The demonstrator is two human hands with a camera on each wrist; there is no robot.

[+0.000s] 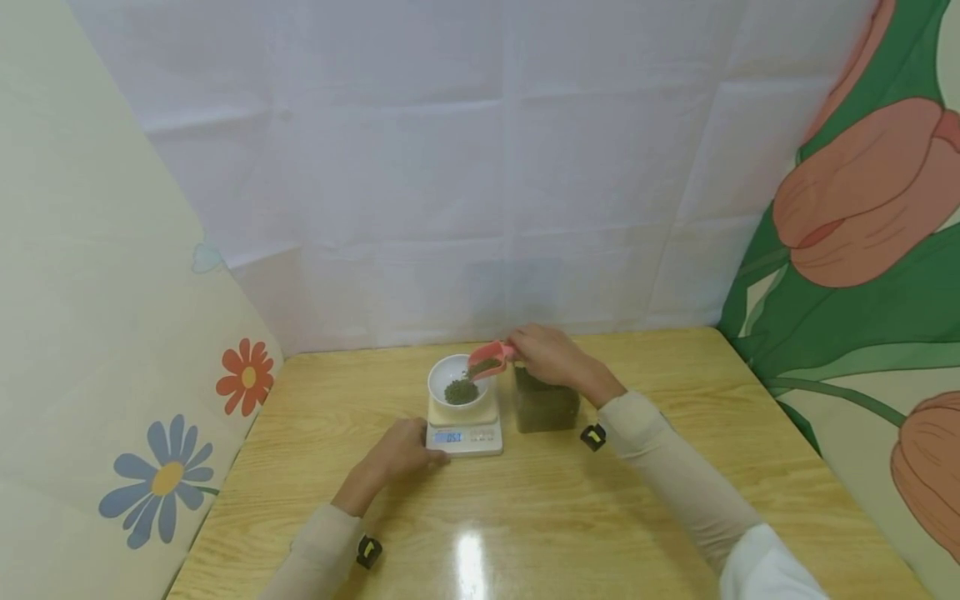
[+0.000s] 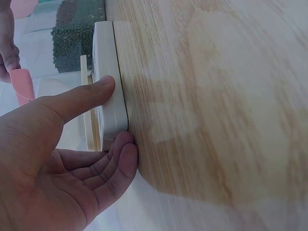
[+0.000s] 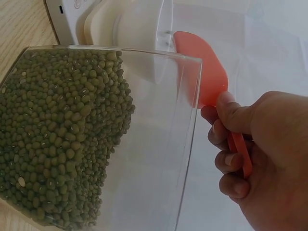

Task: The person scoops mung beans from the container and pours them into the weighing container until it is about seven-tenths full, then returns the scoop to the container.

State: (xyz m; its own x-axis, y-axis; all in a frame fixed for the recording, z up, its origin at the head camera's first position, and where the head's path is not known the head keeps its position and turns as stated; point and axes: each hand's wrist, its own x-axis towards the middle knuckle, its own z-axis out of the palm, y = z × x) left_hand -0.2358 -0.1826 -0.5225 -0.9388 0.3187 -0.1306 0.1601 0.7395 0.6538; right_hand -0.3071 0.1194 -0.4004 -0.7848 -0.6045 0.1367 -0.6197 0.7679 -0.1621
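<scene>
In the head view, my right hand (image 1: 551,355) grips the handle of a pink scoop (image 3: 204,70), tilted over a white bowl (image 1: 438,377). Green mung beans (image 1: 461,392) lie in the bowl, and more are in the scoop, some at its lip. The bowl stands on a white kitchen scale (image 1: 489,444) with a lit blue display. My left hand (image 2: 72,144) holds the scale's near left corner, thumb against its front face and fingers curled at its side. Under my right wrist is a clear container (image 3: 159,120), partly filled with mung beans.
All of this stands on a wood-grain table (image 1: 637,517). A white sheet (image 1: 420,192) hangs along the back edge. Flower-printed panels flank the left and right sides. The container stands close to the right of the scale.
</scene>
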